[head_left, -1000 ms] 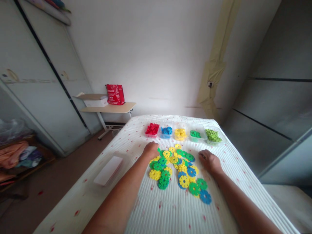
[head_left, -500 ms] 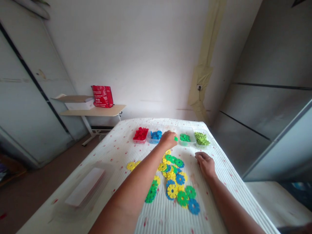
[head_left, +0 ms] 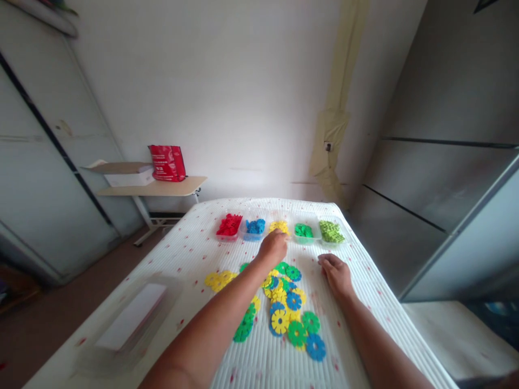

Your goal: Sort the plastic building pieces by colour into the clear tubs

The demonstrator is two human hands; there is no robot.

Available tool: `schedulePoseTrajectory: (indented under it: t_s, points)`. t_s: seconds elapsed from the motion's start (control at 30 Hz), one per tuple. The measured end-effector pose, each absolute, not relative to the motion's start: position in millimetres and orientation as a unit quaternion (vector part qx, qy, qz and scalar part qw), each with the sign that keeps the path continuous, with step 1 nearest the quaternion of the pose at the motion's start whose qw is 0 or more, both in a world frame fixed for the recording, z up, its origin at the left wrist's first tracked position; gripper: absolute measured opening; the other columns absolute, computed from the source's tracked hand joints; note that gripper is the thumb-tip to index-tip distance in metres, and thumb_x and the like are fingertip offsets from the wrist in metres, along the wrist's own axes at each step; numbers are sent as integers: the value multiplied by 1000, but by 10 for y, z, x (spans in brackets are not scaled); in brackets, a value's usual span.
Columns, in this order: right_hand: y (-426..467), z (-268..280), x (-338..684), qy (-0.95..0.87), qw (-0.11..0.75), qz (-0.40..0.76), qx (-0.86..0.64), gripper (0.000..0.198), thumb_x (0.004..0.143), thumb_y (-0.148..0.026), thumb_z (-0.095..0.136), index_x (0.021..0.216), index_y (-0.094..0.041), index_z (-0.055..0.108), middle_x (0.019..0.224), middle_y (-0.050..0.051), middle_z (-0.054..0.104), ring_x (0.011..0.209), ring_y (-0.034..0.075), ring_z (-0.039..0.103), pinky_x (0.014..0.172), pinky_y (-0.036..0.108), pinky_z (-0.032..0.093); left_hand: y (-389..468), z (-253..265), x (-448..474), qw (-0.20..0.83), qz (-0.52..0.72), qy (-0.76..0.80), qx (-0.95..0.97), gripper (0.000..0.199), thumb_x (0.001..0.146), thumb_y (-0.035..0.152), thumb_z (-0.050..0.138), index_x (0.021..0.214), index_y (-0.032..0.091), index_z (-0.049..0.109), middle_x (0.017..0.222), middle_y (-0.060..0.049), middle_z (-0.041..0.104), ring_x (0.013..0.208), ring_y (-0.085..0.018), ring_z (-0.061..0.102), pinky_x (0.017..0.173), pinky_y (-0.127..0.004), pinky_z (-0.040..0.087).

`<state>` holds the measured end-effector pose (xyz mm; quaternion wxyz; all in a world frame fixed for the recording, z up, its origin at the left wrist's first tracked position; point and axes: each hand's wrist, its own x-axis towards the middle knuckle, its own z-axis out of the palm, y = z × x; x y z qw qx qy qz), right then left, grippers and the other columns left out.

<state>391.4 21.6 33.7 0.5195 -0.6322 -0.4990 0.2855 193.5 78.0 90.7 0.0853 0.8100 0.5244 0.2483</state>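
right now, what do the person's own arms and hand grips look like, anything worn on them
The left grip and right grip are bare, five-fingered human hands with no gloves; rings are too small to tell. The left forearm and right forearm are bare too: no sleeves, watch or bracelet, and no cables or clear markings show.
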Motion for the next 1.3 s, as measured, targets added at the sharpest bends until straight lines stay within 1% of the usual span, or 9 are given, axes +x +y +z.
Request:
schedulePoseTrajectory:
  t_s: [0.2,0.33,0.5,0.7,0.83,1.0,1.1,1.17,1.3]
  points:
    - [209,383,3885,-556,468,227,-648,28,67,-39,49,73,-18,66,54,1,62,50,16,54,50,27,40,-34,689,1088,62,248,527,810,32,78,8,41,91,23,65,94,-2,63,92,-14,58,85,-24,45]
    - [223,341,3862,-632,427,171,-623,28,70,-38,46,74,-19,66,67,3,66,63,19,60,61,28,44,-347,444,690,-4,285,567,773,33,79,11,40,98,24,64,108,-4,61,101,-18,55,92,-31,43]
    - [208,310,3824,-701,374,123,-594,27,72,-35,44,76,-20,65,76,5,67,68,19,61,64,28,44,-331,236,441,-37,305,606,734,34,78,14,42,102,25,64,112,-5,60,107,-20,52,96,-35,41]
    - [215,291,3861,-709,369,123,-588,27,74,-35,42,79,-20,64,80,6,68,74,19,62,69,29,46,-240,176,352,-33,280,656,700,35,77,13,42,102,23,64,112,-6,60,106,-20,53,95,-35,41]
    - [189,309,3849,-730,322,121,-590,29,76,-38,44,83,-19,65,84,6,67,73,18,61,68,28,46,-276,184,378,-39,266,671,691,34,77,13,44,103,23,64,115,-6,58,108,-21,51,94,-35,40]
    - [150,298,3742,-820,225,47,-524,37,72,-46,56,99,-22,64,110,8,61,99,24,53,80,36,41,-283,209,421,-42,250,696,671,33,76,14,47,103,25,63,116,-5,57,107,-22,50,91,-38,40]
    - [144,280,3674,-826,193,10,-530,43,75,-50,53,108,-24,61,119,9,57,105,27,49,80,40,39,-263,207,436,-42,245,701,668,32,76,15,48,103,26,63,116,-5,57,107,-22,50,92,-38,39]
    - [142,276,3641,-824,188,0,-535,42,77,-49,51,109,-24,60,119,9,57,105,27,49,80,40,38,-251,198,439,-41,244,702,667,32,76,16,49,103,26,63,116,-5,58,106,-22,50,92,-38,39]
    - [143,288,3602,-821,201,-1,-534,33,76,-44,54,101,-24,62,112,7,60,101,24,52,79,36,38,-244,178,421,-37,257,696,670,32,76,16,49,102,24,64,115,-5,58,106,-23,51,93,-37,39]
